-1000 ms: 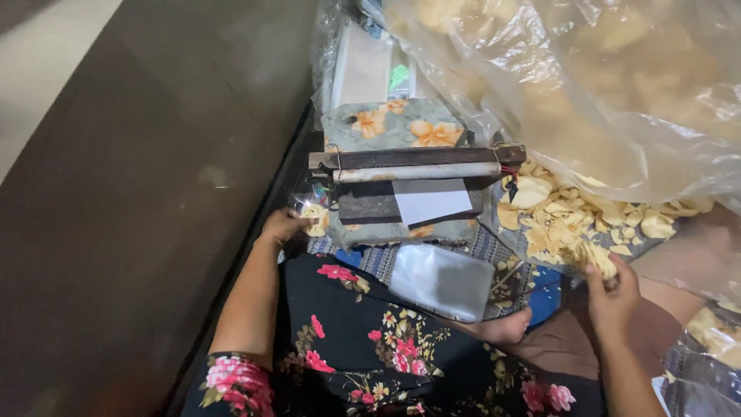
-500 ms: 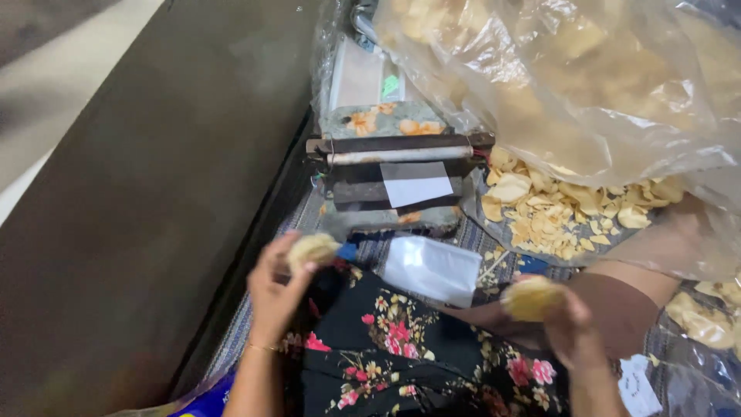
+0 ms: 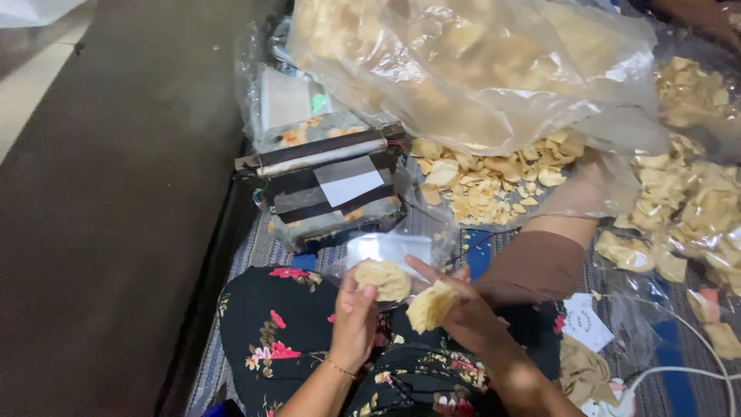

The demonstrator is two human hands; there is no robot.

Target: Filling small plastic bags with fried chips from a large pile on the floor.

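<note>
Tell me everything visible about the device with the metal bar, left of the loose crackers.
The device is a boxy block wrapped in floral cloth, with dark bands and a pale paper patch on its face. A silvery bar runs along its upper edge under a dark strip. It sits tilted on the striped mat, partly under clear plastic. Neither hand touches it.

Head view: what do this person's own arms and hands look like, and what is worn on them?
Both forearms are bare, no sleeves in view. The left hand has a thin gold-coloured bracelet at the wrist. The right hand shows no ring, watch or bracelet. No gloves. Below them lies black clothing with pink flowers.
</note>
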